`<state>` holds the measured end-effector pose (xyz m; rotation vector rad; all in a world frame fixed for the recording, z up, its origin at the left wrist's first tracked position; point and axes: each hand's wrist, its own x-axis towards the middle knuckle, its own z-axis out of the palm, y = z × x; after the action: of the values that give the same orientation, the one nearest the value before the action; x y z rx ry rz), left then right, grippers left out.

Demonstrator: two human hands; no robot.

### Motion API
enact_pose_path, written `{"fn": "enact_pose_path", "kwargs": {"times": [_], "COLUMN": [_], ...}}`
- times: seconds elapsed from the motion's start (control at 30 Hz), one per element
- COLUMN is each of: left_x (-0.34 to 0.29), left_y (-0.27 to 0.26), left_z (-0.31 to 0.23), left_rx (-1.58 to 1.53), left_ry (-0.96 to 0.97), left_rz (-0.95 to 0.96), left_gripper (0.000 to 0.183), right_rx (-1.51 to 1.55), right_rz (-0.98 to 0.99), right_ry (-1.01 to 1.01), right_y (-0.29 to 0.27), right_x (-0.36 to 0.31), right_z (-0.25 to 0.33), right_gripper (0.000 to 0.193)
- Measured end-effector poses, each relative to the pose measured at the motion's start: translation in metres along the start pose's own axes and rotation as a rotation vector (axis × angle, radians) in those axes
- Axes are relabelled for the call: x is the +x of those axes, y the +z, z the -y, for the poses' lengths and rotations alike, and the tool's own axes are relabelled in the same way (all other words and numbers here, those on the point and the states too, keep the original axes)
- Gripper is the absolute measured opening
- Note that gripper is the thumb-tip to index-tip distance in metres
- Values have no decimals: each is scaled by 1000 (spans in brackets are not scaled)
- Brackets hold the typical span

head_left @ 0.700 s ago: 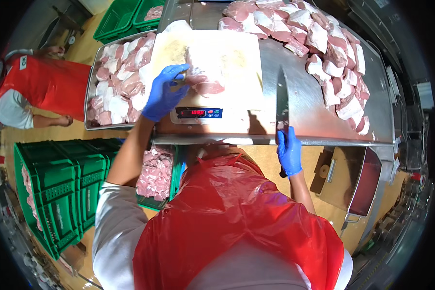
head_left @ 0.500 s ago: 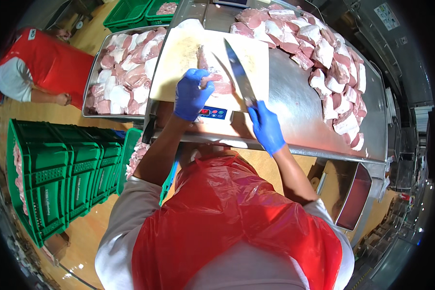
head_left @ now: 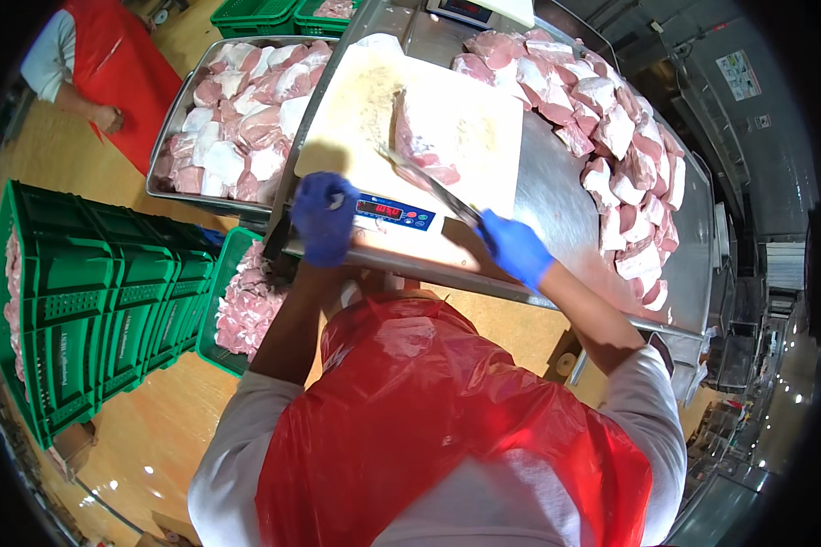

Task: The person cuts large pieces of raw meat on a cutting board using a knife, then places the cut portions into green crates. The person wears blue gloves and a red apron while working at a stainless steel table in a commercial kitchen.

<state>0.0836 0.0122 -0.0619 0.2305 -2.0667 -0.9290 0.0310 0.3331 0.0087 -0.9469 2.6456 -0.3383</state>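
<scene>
My right hand (head_left: 517, 249), in a blue glove, grips the handle of a long knife (head_left: 435, 190). The blade slants up and left across the near end of a piece of raw meat (head_left: 429, 132) with a pale fat side. This piece lies on a white cutting board (head_left: 493, 137), partly yellowed. My left hand (head_left: 325, 219), also gloved in blue, is apart from the meat, over the table's near edge. Its fingers are curled closed, and what they hold, if anything, cannot be made out. A digital scale (head_left: 394, 212) with a lit red display shows at the board's near edge.
A long pile of meat pieces (head_left: 616, 137) covers the steel table's (head_left: 556, 219) far right side. At left stands a metal tub (head_left: 158, 173) full of meat. Green crates (head_left: 87, 301) and a green bin of trimmings (head_left: 231, 356) are nearer. A person in a red apron (head_left: 123, 77) stands far left.
My left hand has let go of the meat and moved left and toward me, closing up. The knife has swung from pointing away to pointing left, its tip now low over the meat's near end.
</scene>
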Motion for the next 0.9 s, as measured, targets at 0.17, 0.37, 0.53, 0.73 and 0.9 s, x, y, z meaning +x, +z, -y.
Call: {"fn": "enact_pose_path", "kwargs": {"times": [0.17, 0.37, 0.53, 0.73, 0.9], "left_x": [6, 4, -5, -15, -34], "left_y": [-23, 47, 77, 63, 50], "left_z": [2, -81, -56, -40, -30], "left_rx": [-71, -79, -211, -295, -246], "left_ry": [-229, 16, 112, 239, 341], "left_rz": [-42, 160, 124, 80, 16], "left_gripper": [18, 31, 23, 23, 26], "right_rx": [-172, 36, 192, -18, -382], "right_rz": [-31, -387, -430, -231, 37], "right_ry": [61, 14, -171, -290, -204], "right_y": [-48, -45, -29, -32, -52], "right_x": [-60, 15, 81, 91, 32], "right_z": [-41, -18, 27, 37, -81], "right_gripper": [19, 15, 16, 19, 18]}}
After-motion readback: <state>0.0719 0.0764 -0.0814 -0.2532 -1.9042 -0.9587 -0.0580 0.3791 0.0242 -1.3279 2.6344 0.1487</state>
